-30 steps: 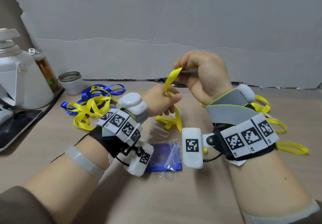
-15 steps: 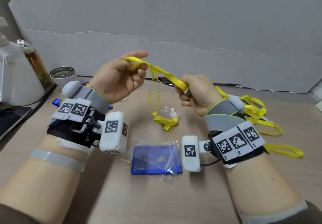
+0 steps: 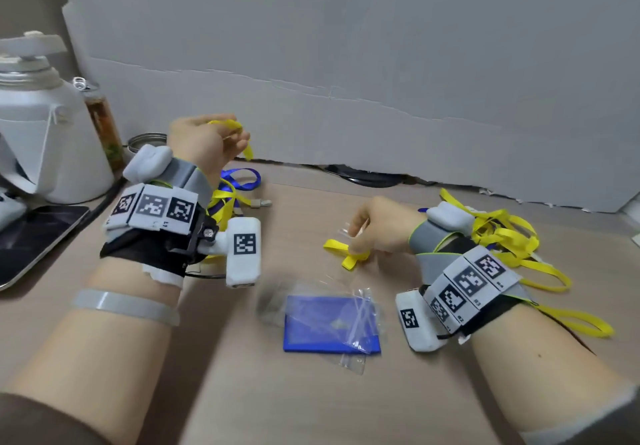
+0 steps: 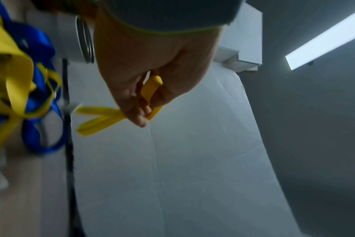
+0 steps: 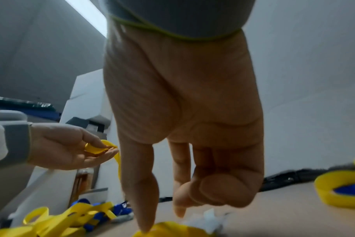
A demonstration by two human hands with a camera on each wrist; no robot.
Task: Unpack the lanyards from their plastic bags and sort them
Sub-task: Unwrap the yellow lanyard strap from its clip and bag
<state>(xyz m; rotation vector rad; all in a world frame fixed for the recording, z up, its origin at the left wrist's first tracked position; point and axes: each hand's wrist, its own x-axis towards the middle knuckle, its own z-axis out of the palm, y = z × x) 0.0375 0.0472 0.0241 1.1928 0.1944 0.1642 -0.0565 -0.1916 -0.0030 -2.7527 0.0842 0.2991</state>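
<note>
My left hand (image 3: 239, 136) is raised at the back left and pinches a gathered yellow lanyard (image 3: 246, 152) between thumb and fingers; the left wrist view shows the pinch (image 4: 146, 112) on the folded strap (image 4: 99, 118). My right hand (image 3: 356, 240) is low on the table over a folded yellow lanyard (image 3: 334, 246) lying in crumpled clear plastic. In the right wrist view its thumb and forefinger (image 5: 162, 219) reach down, the thumb tip touches the yellow bundle (image 5: 172, 230), and the other fingers are curled.
A mixed blue and yellow lanyard pile (image 3: 230, 198) lies below my left hand. Another yellow pile (image 3: 502, 236) sits behind my right wrist. A blue card holder under empty clear bags (image 3: 329, 326) lies front centre. A white jug (image 3: 45, 139), a bottle and a tablet stand left.
My right hand has let go of the stretched yellow lanyard and dropped to the bagged bundle on the table. My left hand has carried the lanyard left, gathered in its fingers.
</note>
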